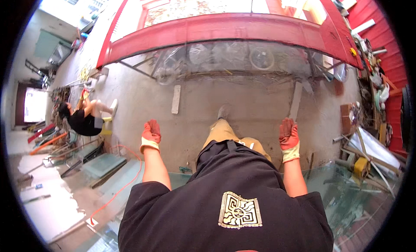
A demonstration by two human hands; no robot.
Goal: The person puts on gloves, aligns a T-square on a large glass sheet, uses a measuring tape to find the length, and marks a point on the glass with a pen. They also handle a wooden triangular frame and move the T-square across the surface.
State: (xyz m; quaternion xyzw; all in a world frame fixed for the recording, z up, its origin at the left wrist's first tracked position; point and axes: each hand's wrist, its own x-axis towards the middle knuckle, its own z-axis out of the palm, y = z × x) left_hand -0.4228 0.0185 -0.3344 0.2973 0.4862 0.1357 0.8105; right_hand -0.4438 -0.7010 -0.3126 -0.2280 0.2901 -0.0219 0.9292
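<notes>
My left hand (151, 136), in a red-palmed glove with a cream cuff, is held out in front of me with its fingers stretched and nothing in it. Level with it on the other side, my right hand (289, 140) wears a matching glove, also empty with straight fingers. A short pale strip (176, 99) lies on the floor beyond the left hand. Past the right fingertips a longer pale strip (296, 100) runs toward the table. That red-edged table (260, 28) stands ahead of both hands, touching neither.
Clear plastic bags (199, 54) and a round tub (261, 58) sit beneath the table. At left a person (84, 117) in black crouches or sits low. An orange cord (113, 198) crosses glass sheets (104, 164). Clutter with a yellow tool (361, 167) lies at right.
</notes>
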